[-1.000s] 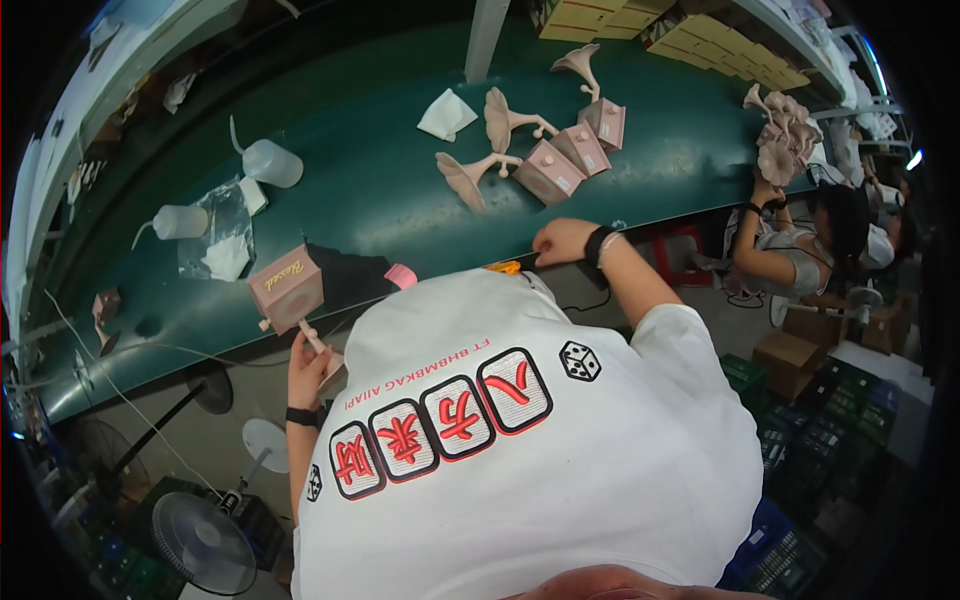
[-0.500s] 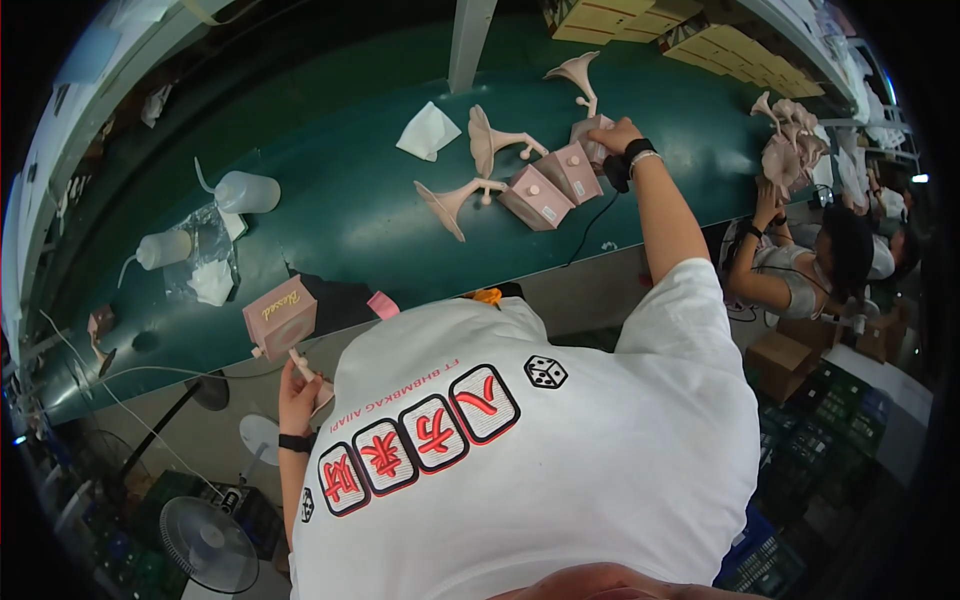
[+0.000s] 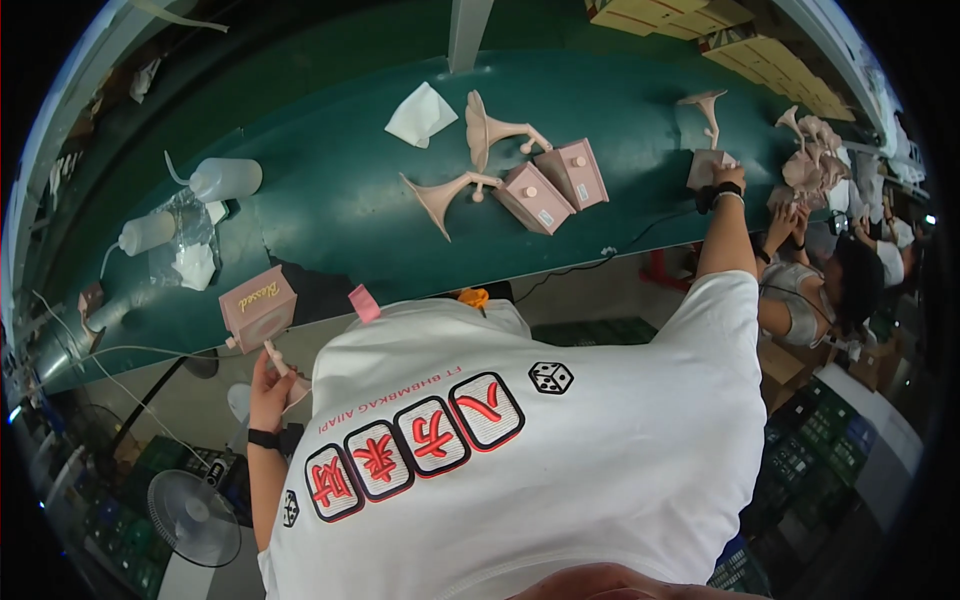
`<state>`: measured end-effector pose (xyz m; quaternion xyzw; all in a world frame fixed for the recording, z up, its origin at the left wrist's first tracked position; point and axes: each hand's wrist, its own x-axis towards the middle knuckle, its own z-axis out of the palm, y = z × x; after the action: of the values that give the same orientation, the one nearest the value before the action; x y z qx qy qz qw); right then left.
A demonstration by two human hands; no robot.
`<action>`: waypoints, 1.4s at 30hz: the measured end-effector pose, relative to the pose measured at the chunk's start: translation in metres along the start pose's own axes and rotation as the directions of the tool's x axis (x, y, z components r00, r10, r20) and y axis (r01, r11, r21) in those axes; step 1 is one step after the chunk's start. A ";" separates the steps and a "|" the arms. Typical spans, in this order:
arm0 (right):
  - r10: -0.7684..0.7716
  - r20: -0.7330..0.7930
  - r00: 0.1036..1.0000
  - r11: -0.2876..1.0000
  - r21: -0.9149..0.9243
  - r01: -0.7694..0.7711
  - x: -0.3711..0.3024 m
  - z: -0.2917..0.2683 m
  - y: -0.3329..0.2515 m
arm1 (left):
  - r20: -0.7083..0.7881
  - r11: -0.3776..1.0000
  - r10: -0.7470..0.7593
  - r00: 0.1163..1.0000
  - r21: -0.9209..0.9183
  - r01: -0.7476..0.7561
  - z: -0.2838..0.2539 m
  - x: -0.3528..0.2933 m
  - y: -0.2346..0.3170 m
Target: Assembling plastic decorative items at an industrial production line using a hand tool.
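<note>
At the table's left front edge, my left hand (image 3: 268, 392) is closed around the horn of a pink gramophone ornament (image 3: 262, 308). Its box lies on the edge, gold lettering on one face, and the horn hangs past the edge, partly covered by my fingers. My right arm is stretched far to the right. My right hand (image 3: 728, 182) is closed on the box of another pink gramophone ornament (image 3: 706, 160), whose horn points away from me. Two more gramophone ornaments (image 3: 533, 196) stand side by side near the middle, horns to the left.
Two squeeze bottles (image 3: 226, 178) and white tissue lie on the left of the green table (image 3: 370, 220). A white cloth (image 3: 421, 115) is near the post (image 3: 467, 35). At the far right, a co-worker's hands (image 3: 785, 228) touch clustered pink ornaments (image 3: 815, 165). A cable runs along the front edge.
My right hand has carried one gramophone ornament from beside the middle pair to the far right, near the co-worker. My left hand keeps its hold; the whole view has shifted slightly.
</note>
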<state>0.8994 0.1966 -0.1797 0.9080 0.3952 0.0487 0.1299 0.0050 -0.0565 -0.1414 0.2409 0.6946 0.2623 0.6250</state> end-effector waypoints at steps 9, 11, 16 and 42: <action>-0.537 -0.128 0.834 0.560 0.686 0.466 -0.201 -0.055 -0.155 | 0.041 0.997 -0.061 0.997 0.043 0.059 -0.003 0.019 0.006; -0.522 0.178 0.834 0.681 0.675 0.283 -0.215 -0.073 -0.170 | 0.071 0.996 -0.058 0.996 0.074 0.053 -0.002 0.031 0.008; -0.413 0.099 0.905 0.739 0.618 0.269 -0.170 -0.033 -0.122 | 0.084 0.995 -0.030 0.996 0.094 0.022 -0.002 0.014 0.023; -0.488 -0.163 0.857 0.654 0.583 0.483 -0.238 -0.032 -0.136 | 0.164 0.991 -0.132 0.978 0.008 0.133 -0.002 0.012 0.044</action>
<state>0.6353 0.1180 -0.1833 0.7618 0.6168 -0.1205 -0.1570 0.0022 -0.0152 -0.1209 0.2140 0.6551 0.2003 0.6964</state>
